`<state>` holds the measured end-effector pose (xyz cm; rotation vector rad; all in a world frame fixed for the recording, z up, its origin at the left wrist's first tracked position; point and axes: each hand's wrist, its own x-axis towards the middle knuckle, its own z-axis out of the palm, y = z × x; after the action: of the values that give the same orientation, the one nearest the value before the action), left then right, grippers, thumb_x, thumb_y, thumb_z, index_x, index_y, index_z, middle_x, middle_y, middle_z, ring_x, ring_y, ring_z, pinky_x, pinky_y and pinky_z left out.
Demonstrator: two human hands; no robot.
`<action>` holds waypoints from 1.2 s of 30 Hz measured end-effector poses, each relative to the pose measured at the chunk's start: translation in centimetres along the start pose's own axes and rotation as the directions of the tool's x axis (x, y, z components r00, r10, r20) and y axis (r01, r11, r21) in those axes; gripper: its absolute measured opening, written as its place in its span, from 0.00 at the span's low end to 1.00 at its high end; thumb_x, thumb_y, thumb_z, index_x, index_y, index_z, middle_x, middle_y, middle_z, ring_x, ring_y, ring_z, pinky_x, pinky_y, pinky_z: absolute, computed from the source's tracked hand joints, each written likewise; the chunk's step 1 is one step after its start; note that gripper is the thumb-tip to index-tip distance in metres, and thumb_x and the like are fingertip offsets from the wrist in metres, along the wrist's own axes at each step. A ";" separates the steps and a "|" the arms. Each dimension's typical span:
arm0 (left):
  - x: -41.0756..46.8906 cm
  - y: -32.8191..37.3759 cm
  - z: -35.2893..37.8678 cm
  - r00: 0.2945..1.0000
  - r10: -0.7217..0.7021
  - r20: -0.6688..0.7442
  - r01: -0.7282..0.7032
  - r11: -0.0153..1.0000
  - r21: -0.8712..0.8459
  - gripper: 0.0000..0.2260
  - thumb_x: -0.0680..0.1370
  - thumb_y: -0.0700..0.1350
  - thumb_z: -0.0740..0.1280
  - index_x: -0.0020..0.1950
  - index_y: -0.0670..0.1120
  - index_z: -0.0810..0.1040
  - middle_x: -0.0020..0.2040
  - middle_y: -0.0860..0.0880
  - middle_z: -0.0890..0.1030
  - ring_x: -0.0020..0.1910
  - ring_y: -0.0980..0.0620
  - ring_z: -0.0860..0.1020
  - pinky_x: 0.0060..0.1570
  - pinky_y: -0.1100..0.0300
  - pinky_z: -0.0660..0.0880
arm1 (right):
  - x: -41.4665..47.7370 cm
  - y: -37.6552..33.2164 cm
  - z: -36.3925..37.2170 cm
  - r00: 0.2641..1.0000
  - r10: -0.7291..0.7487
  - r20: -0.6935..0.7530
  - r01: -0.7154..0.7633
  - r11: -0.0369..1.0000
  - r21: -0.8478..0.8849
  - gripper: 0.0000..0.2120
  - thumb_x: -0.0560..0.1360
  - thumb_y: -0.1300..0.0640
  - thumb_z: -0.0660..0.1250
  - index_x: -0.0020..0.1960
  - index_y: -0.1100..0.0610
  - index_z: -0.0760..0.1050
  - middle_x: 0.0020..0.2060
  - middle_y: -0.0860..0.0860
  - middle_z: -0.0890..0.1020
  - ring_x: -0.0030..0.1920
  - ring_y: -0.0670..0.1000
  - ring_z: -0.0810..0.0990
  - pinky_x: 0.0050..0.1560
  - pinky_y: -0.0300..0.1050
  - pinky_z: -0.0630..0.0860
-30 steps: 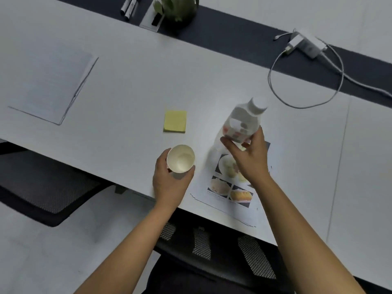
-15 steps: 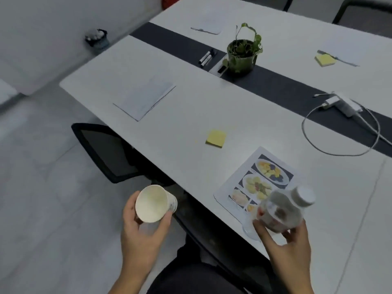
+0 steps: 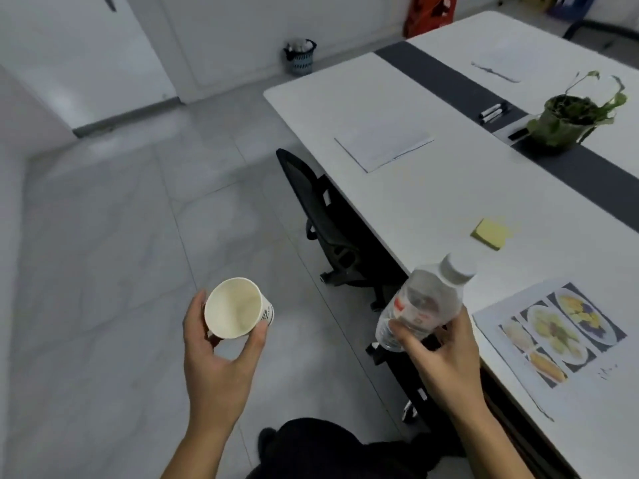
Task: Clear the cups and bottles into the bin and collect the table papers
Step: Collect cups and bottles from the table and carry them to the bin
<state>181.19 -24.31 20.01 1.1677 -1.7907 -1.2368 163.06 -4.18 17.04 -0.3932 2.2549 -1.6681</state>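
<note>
- Grey floor (image 3: 103,236) beside table (image 3: 432,188); bin (image 3: 300,57) by far wall.
- Left hand (image 3: 221,361): fingers curled round cup (image 3: 237,307).
- Right hand (image 3: 446,361): fingers grip bottle (image 3: 422,302).

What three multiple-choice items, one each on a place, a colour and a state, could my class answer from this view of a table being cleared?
1. Where does the bin stand?
A. on a shelf
B. on a stool
C. on the floor by the far wall

2. What colour is the sticky-note pad?
A. yellow
B. pink
C. blue

3. How does the left hand hold the paper cup?
A. upright and full
B. tipped, its empty inside showing
C. crushed flat

Answers: C, it sits on the tiles against the wall. A, the pad is plainly yellow. B, the cup's open mouth faces the camera with nothing inside.
</note>
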 end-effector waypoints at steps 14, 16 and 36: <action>12.8 -11.3 -21.4 0.962 -0.186 -0.199 0.183 0.982 -0.037 0.34 0.66 0.52 0.76 0.70 0.53 0.69 0.59 0.70 0.73 0.57 0.65 0.77 0.53 0.62 0.75 | -0.5 -6.8 25.8 0.975 0.002 0.220 0.026 0.992 -0.126 0.30 0.68 0.48 0.77 0.66 0.46 0.71 0.58 0.46 0.80 0.56 0.47 0.81 0.54 0.55 0.80; 15.4 -12.3 -21.5 0.955 -0.223 -0.195 0.218 0.975 -0.048 0.34 0.66 0.51 0.76 0.70 0.52 0.69 0.60 0.69 0.74 0.57 0.63 0.78 0.55 0.57 0.77 | 1.2 -6.9 27.9 0.976 0.024 0.218 0.004 0.992 -0.127 0.30 0.68 0.49 0.77 0.67 0.45 0.71 0.59 0.46 0.80 0.57 0.49 0.81 0.56 0.58 0.80; 64.7 -7.6 -13.6 0.971 -0.096 -0.219 0.097 0.995 -0.003 0.37 0.63 0.60 0.76 0.70 0.58 0.69 0.64 0.64 0.75 0.61 0.57 0.78 0.55 0.60 0.74 | 43.3 -19.6 55.1 0.960 -0.092 0.265 0.119 0.989 -0.088 0.32 0.68 0.46 0.78 0.69 0.49 0.71 0.61 0.46 0.78 0.59 0.44 0.80 0.57 0.48 0.79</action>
<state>170.52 -89.95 19.30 1.3541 -1.5930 -1.1081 146.28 -74.96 17.05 -0.7260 2.1606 -1.4536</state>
